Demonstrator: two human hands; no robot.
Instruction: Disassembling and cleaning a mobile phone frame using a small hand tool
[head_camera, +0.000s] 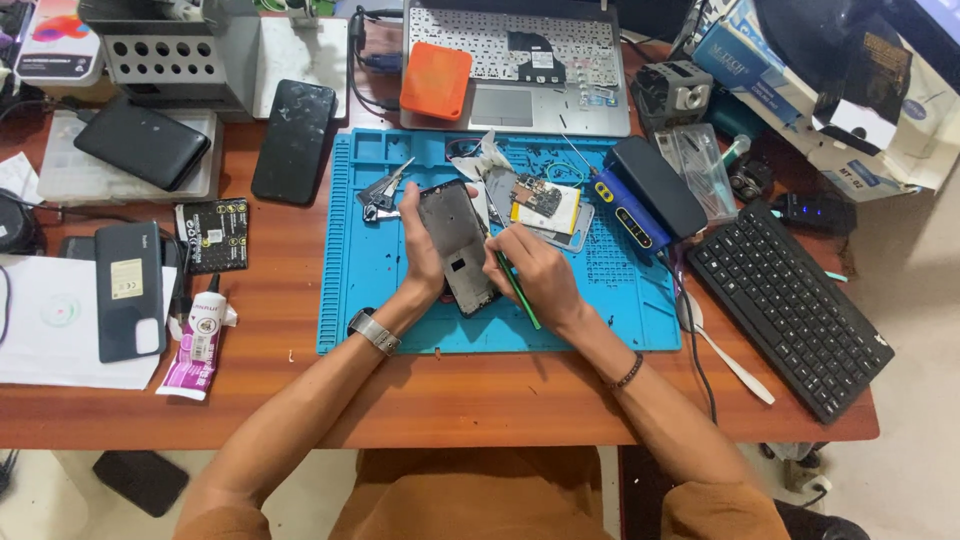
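My left hand (420, 245) grips the left side of an opened grey phone frame (458, 245), held tilted over the blue work mat (360, 290). My right hand (530, 272) holds a thin green-handled tool (520, 292), its tip at the frame's right edge. A metal watch (373, 331) is on my left wrist and a dark bead bracelet (628, 373) on my right. Behind the phone frame lie a circuit board with a yellow-edged part (545, 203), tweezers (385, 190) and torn white scraps (480, 155).
On the wooden desk: a black phone (293, 140), a dark phone back (129, 290), a pink glue tube (198, 345), a black keyboard (790, 310), a laptop (520, 60) with an orange box (436, 81), a blue-black device (640, 195), and a perforated grey stand (170, 50).
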